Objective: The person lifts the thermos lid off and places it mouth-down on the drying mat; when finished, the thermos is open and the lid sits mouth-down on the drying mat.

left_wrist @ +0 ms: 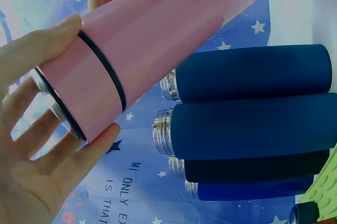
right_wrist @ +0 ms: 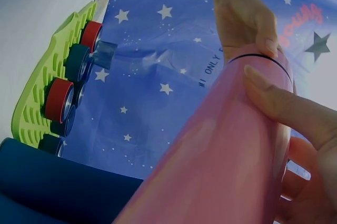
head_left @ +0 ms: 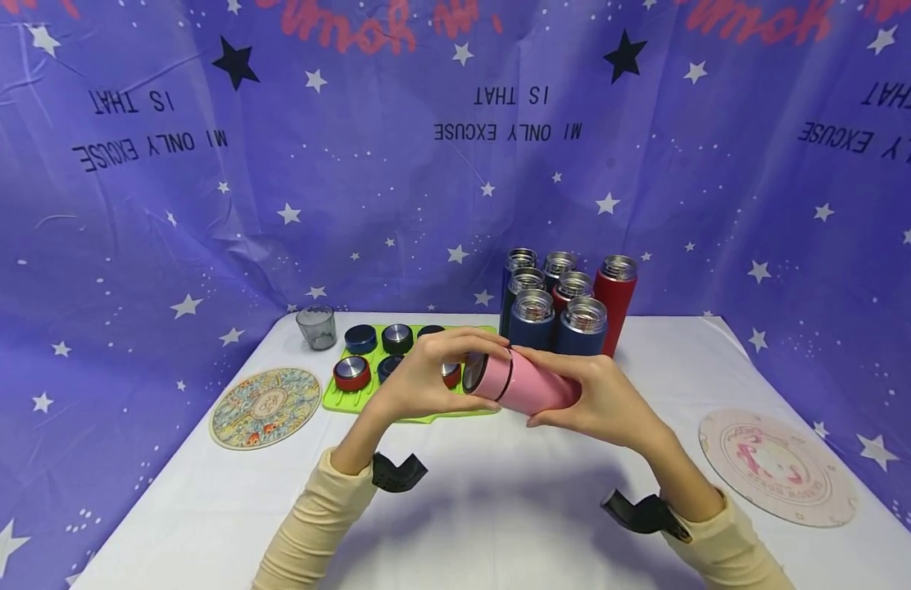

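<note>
A pink thermos bottle (head_left: 532, 385) is held tilted above the table, its capped end toward the left. My left hand (head_left: 419, 377) grips the pink lid (left_wrist: 84, 89), thumb on one side and fingers on the other. Around the bottle's body my right hand (head_left: 606, 393) is wrapped, its thumb (right_wrist: 284, 103) lying along the side near the dark ring. That ring marks the seam between lid and body, and no gap shows there.
Behind the hands stand several lidless bottles, blue (head_left: 532, 328) and red (head_left: 616, 299). Loose lids (head_left: 352, 373) sit on a green mat (head_left: 341, 400), partly hidden by my left hand. A glass (head_left: 317, 328), a patterned round mat (head_left: 267, 410) and a pink round mat (head_left: 776, 467) lie further out.
</note>
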Available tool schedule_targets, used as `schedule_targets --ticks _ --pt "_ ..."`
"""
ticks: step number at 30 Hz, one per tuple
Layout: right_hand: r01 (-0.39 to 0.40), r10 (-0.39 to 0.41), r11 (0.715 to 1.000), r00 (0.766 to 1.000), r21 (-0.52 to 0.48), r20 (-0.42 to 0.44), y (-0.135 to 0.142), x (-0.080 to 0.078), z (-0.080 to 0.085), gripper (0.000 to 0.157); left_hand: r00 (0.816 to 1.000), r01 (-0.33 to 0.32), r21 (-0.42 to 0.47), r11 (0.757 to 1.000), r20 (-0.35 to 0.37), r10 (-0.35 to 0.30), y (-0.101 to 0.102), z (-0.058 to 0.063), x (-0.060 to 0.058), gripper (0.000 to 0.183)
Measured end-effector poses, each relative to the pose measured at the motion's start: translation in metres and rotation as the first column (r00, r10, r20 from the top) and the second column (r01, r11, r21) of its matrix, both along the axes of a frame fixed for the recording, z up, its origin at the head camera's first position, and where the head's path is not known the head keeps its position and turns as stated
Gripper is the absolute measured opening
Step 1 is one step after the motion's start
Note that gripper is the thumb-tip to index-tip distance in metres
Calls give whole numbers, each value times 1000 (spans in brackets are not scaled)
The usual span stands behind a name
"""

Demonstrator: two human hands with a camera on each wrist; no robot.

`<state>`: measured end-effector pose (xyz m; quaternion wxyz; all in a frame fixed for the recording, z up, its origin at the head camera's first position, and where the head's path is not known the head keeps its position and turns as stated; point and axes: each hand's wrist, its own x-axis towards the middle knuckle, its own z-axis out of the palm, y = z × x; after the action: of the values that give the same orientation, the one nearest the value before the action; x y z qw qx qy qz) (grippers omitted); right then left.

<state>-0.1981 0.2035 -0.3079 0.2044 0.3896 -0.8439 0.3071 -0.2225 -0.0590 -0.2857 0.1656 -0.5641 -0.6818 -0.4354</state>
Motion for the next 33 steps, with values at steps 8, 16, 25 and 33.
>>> schedule_targets --ticks 8,16,25,33 --pt "113 -94 992 961 58 -259 -7 1 -2 80 963 -185 10 983 203 179 3 -17 -13 50" --pt "134 -107 988 953 75 -285 -7 -1 -4 81 944 -187 -48 981 267 193 2 -20 -17 54" --pt "10 -11 1000 999 21 35 7 -3 1 78 995 26 -84 996 102 -17 -3 -4 -6 69" --pt "19 -18 1000 1000 7 -6 2 0 0 81 993 -20 -37 999 117 25 -3 7 6 62"
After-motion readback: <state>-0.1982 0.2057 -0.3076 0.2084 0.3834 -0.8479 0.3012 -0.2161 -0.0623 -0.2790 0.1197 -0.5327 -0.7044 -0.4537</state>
